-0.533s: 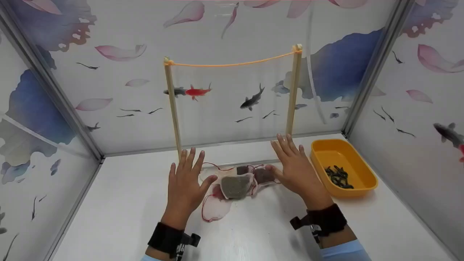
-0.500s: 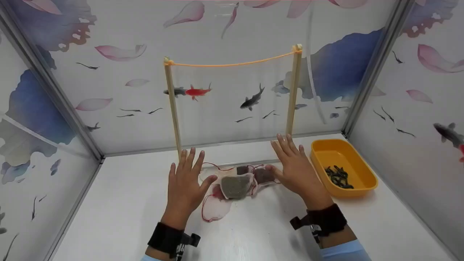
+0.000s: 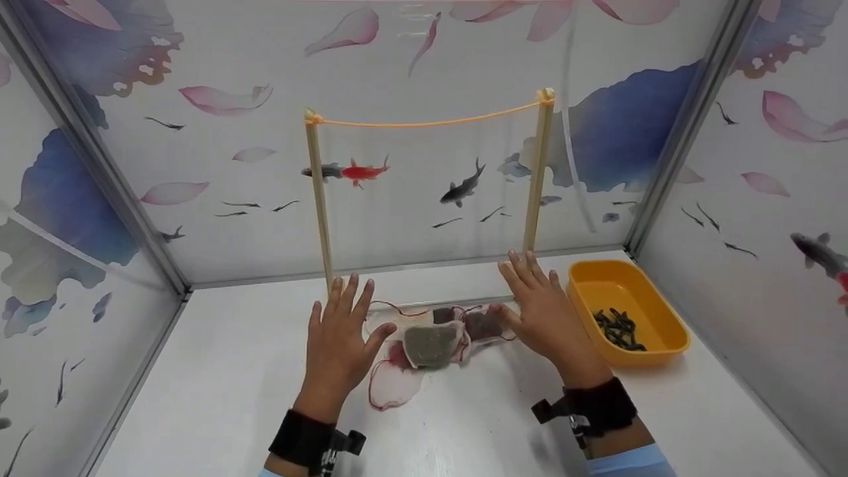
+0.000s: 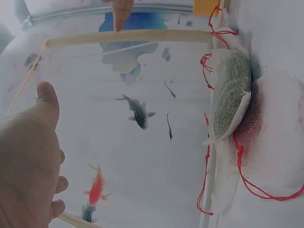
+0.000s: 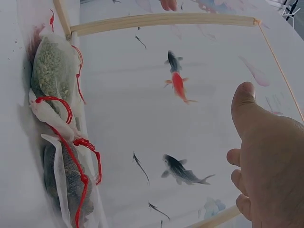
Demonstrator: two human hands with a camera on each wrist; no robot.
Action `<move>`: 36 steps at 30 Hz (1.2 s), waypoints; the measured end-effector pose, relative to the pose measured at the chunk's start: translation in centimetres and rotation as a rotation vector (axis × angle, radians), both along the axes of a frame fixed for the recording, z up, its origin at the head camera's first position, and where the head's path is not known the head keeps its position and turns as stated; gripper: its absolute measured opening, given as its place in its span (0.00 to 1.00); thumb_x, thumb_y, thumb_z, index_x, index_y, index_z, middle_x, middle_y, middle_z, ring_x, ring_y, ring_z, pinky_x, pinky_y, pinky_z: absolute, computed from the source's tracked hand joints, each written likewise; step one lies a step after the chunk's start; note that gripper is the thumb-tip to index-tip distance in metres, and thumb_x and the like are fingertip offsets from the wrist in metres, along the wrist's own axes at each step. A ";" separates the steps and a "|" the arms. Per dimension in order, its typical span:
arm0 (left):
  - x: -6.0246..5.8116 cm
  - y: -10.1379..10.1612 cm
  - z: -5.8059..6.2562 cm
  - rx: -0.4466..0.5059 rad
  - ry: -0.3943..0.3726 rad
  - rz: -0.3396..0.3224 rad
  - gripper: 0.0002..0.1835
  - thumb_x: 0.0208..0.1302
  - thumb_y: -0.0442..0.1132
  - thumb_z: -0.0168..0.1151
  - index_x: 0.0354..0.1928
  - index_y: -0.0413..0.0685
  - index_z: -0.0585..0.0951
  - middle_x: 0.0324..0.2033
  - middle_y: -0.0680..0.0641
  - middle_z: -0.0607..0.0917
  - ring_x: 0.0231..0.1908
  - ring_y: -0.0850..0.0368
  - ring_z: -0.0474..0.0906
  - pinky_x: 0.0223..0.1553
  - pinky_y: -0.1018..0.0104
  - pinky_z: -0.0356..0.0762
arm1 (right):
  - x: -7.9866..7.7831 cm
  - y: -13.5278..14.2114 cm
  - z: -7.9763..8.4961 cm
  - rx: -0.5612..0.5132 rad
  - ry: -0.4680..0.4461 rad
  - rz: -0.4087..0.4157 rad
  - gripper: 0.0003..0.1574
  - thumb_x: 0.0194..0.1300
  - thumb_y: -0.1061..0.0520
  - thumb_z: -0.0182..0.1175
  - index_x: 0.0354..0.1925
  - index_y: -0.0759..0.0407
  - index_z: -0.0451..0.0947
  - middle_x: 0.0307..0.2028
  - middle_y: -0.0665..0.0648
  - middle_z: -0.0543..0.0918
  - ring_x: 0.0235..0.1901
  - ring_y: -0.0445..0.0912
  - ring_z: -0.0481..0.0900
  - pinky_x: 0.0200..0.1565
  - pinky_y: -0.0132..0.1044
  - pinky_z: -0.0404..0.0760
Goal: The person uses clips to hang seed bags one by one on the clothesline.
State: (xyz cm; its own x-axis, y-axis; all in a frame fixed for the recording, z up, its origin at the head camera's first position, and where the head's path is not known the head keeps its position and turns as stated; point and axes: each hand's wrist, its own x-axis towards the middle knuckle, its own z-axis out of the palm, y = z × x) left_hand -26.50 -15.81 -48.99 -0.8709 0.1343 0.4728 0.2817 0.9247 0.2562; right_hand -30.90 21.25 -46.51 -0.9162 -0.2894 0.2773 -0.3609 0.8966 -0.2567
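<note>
My left hand [image 3: 341, 338] hovers over the table with its fingers straight and spread, holding nothing. In the same pose, my right hand [image 3: 540, 315] is raised opposite it. Between the hands lies a pile of white mesh drawstring bags with red cords. One bag with grey-green filling [image 3: 430, 346] is on top. Beside it sits a bag with dark filling [image 3: 483, 324], partly behind my right thumb. A mostly flat bag with a reddish patch [image 3: 396, 387] spreads toward the front. In the left wrist view, the grey-green bag [image 4: 232, 92] stands apart from my hand.
Behind the bags stands a frame of two wooden posts [image 3: 318, 205] with an orange string [image 3: 424, 124] tied between their tops. At the right is a yellow basin [image 3: 652, 311] holding several small dark green pieces [image 3: 619, 329]. Printed wall panels [image 3: 411, 218] enclose the table.
The head view has shifted slightly, so the scene sits a little lower in it. Both hands keep the same spread pose, and the bags have not moved.
</note>
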 end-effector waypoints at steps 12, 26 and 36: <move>-0.5 -0.2 -1.3 -0.001 -0.171 -0.016 0.45 0.81 0.72 0.56 0.88 0.54 0.69 0.88 0.41 0.67 0.90 0.37 0.58 0.84 0.26 0.60 | -2.3 6.3 1.1 -0.025 -0.122 -0.122 0.46 0.90 0.35 0.55 0.88 0.60 0.63 0.87 0.71 0.63 0.87 0.72 0.59 0.85 0.74 0.56; -0.9 1.0 -3.3 -0.018 -0.372 -0.127 0.31 0.71 0.55 0.80 0.67 0.42 0.88 0.63 0.37 0.89 0.65 0.36 0.84 0.63 0.33 0.83 | -6.0 16.7 0.4 0.150 -0.488 -0.218 0.39 0.90 0.46 0.54 0.73 0.82 0.72 0.60 0.80 0.84 0.50 0.64 0.82 0.63 0.64 0.82; -0.3 0.8 -3.4 0.024 -0.532 -0.283 0.37 0.37 0.43 0.98 0.54 0.51 0.90 0.47 0.47 0.82 0.49 0.51 0.76 0.48 0.49 0.83 | -5.3 18.3 0.3 0.150 -0.558 -0.232 0.22 0.80 0.52 0.64 0.53 0.73 0.82 0.37 0.62 0.83 0.39 0.56 0.79 0.47 0.49 0.78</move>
